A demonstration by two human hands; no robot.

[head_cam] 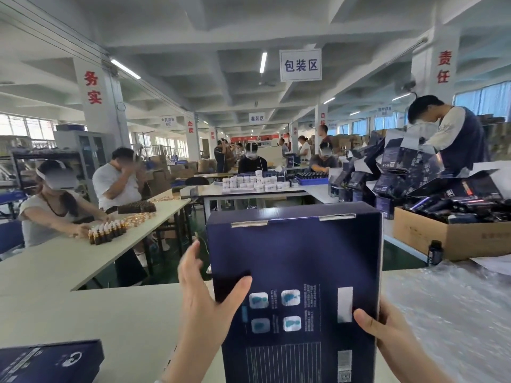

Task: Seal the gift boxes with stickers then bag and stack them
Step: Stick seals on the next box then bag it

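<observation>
So on the head cam both hands hold the dark blue gift box [293, 272] upright above the table [110, 313]: left hand [204, 302] clamps its left edge with the thumb across the printed face, right hand [387, 335] grips the lower right edge, fingers hidden behind. Two stickers [249, 224] already sit on the top edge, so I'd guess sealing's done and bagging is next, which means grabbing from the clear plastic [456, 313] heaped just to the right.

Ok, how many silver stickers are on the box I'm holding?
2: left sticker and right sticker, both along the top edge of the gift box. Its other sides are hidden.
</observation>
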